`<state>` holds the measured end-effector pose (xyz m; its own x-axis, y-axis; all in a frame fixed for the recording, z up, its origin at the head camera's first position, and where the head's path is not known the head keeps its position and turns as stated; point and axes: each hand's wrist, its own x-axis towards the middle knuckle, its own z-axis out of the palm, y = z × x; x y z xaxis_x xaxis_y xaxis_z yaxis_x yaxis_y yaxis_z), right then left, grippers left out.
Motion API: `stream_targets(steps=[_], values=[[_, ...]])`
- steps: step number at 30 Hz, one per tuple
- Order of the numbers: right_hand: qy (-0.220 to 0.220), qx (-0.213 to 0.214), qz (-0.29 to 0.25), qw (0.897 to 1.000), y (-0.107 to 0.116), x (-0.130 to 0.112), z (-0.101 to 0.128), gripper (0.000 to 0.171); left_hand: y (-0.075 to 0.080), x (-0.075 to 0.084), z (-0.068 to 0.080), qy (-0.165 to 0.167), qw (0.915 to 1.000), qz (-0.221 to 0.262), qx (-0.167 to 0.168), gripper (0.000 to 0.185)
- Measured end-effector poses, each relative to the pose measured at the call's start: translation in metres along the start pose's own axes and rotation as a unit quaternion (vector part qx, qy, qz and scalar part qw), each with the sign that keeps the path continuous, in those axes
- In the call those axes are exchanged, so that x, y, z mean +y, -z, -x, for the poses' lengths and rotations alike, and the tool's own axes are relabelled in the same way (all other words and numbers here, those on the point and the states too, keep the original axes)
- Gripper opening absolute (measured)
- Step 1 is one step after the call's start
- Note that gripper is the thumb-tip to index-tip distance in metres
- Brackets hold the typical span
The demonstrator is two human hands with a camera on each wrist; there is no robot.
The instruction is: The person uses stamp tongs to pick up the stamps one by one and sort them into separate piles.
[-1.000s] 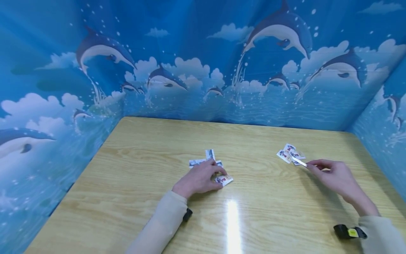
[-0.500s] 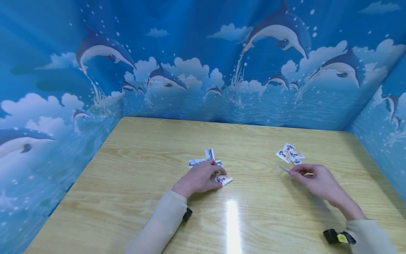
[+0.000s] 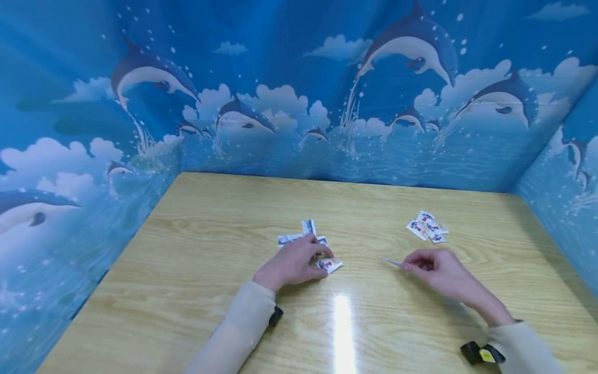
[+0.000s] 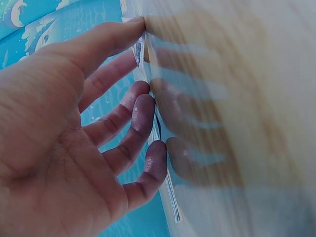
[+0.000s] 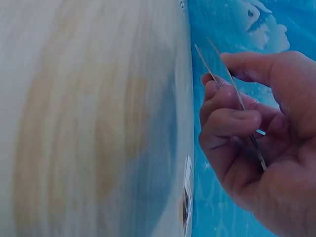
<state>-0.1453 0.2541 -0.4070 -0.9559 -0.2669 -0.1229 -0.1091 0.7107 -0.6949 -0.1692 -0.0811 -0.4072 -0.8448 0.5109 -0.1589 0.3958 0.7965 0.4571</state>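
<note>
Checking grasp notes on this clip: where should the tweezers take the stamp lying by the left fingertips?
By its free right edge, coming in low from the right. The stamp lies flat on the table, the left hand presses the pile on its left, and the tweezers in the right hand already point that way.

Left hand (image 3: pixel 294 262) flat, fingers spread, pressing down; right hand (image 3: pixel 436 270) raised, fingers curled in pinch

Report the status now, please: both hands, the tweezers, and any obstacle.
Left hand presses flat on the centre stamps. Right hand pinches the tweezers, tips empty, above the table. Nothing lies between the hands.
</note>
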Motion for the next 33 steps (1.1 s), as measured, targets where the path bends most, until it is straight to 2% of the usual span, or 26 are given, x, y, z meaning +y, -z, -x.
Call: stream_targets(steps=[15,33], values=[[0.058,-0.047,0.007,0.997,-0.015,-0.023,-0.013,0.016,0.0,-0.002,-0.001,-0.002,1.0,0.003,-0.006,0.036],[0.084,-0.077,0.012,0.993,-0.029,-0.038,-0.03,0.012,0.0,-0.002,-0.002,-0.004,1.0,0.004,0.001,0.038]])
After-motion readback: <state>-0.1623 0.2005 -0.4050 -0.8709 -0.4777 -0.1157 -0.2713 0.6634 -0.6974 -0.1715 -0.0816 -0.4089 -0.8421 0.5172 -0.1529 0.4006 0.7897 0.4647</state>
